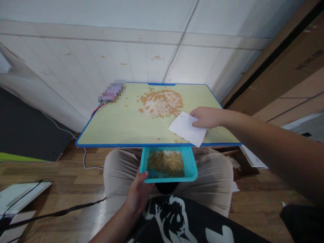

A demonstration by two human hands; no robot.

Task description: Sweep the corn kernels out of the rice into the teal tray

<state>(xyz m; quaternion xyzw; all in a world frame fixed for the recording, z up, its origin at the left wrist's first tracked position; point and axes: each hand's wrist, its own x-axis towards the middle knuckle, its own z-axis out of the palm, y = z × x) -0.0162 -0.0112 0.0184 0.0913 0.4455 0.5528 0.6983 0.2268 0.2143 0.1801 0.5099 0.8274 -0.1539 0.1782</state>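
Left hand (pixel 140 189) clamped on turquoise tray (pixel 191 168) at near edge of table (pixel 108 130); beans (pixel 165 164) partly fill tray. Right hand (pixel 206 116) pinches white paper (pixel 187 130), near right. Bean-and-white-grain pile (pixel 162 104) still uncollected, far centre.

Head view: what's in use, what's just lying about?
In use:
turquoise rectangular plastic tray, left hand
white paper sheet, right hand
pile of yellow beans and white grains
blue-edged pale-yellow table

Apparently just lying about:
pixelated object, table's far left corner
brown cardboard, right
white flat panel, lower left
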